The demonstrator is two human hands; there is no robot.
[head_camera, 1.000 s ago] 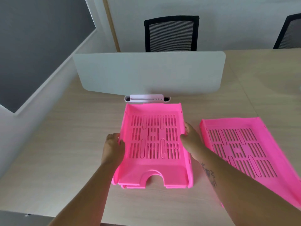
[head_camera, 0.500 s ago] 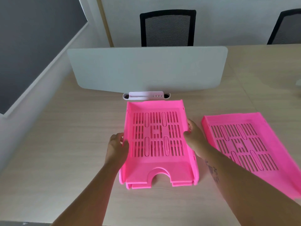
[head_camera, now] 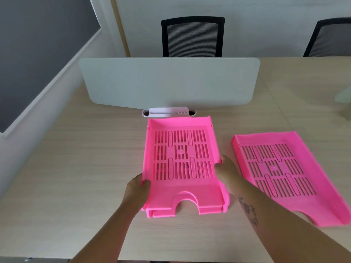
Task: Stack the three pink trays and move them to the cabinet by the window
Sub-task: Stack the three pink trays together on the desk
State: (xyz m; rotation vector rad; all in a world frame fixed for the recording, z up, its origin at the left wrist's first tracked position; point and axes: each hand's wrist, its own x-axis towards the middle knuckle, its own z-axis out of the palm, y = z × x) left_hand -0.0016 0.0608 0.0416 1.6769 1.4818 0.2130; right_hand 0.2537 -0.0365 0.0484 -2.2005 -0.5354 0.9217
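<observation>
Office, desk divider [head_camera: 169,82], mesh chairs [head_camera: 192,37]

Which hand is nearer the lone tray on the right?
Right. The right hand grips the right edge of the stacked trays, just beside the lone tray. The left hand grips the stack's left edge, on its far side.

Both forearms are showing bare up to the bottom edge of the view, with no sleeves, watch, bracelet or rings to be seen. The left hand [head_camera: 137,188] and right hand [head_camera: 227,172] are gloveless. A dark tattoo [head_camera: 247,210] is running along the right forearm, just behind the wrist.
</observation>
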